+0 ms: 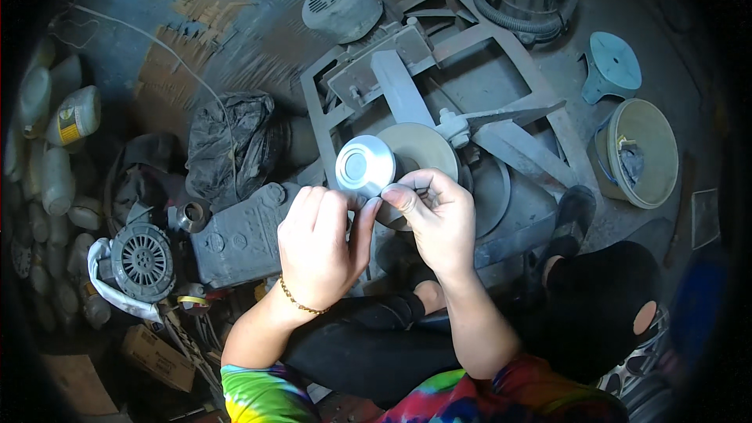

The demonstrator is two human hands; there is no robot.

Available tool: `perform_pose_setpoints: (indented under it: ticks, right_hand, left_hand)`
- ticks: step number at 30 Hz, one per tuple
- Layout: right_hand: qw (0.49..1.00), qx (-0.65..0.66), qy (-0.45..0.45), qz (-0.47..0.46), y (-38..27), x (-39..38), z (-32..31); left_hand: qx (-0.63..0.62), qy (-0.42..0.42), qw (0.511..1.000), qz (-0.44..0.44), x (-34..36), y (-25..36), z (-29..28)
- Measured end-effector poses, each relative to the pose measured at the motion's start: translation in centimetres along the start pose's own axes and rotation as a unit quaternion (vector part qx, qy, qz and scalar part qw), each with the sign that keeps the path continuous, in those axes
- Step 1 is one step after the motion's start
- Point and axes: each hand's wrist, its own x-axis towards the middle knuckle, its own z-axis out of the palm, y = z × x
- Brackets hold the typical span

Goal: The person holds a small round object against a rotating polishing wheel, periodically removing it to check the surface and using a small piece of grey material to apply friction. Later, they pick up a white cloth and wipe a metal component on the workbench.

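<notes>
A shiny silver round metal piece (366, 157), dish-like with a raised centre ring, is held at its lower rim by both hands. My left hand (321, 243) has its fingers bent, with thumb and forefinger at that rim. My right hand (435, 223) pinches the rim from the right, its thumb close to the left thumb. Behind the piece is a flat beige disc wheel (423, 149) on a grey, dusty metal machine frame (521, 70). My fingers hide part of the wheel and the piece's lower edge.
A motor (342, 8) sits at the top, plastic bottles (56, 176) and a blower (142, 262) at left, a black bag (227, 141) beside the frame. At right are a blue stool (615, 63), a bucket (650, 153), a hose (517, 19) and dark-clad legs (591, 305).
</notes>
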Motion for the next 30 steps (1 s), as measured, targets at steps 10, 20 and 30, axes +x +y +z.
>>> perform_pose_setpoints:
  ticks: [10, 20, 30]
  right_hand:
    - [1.000, 0.016, -0.008, 0.012, -0.23, 0.21, -0.08]
    - [0.999, 0.012, -0.018, 0.028, -0.22, 0.36, -0.41]
    - [0.999, 0.011, -0.019, 0.026, 0.00, 0.35, -0.44]
  left_hand:
    - [-0.024, -0.005, 1.000, -0.003, 0.42, 0.07, -0.15]
    - [-0.027, -0.015, 1.000, -0.004, 0.58, 0.05, -0.13]
    - [-0.026, -0.021, 0.999, -0.003, 0.62, 0.08, -0.17]
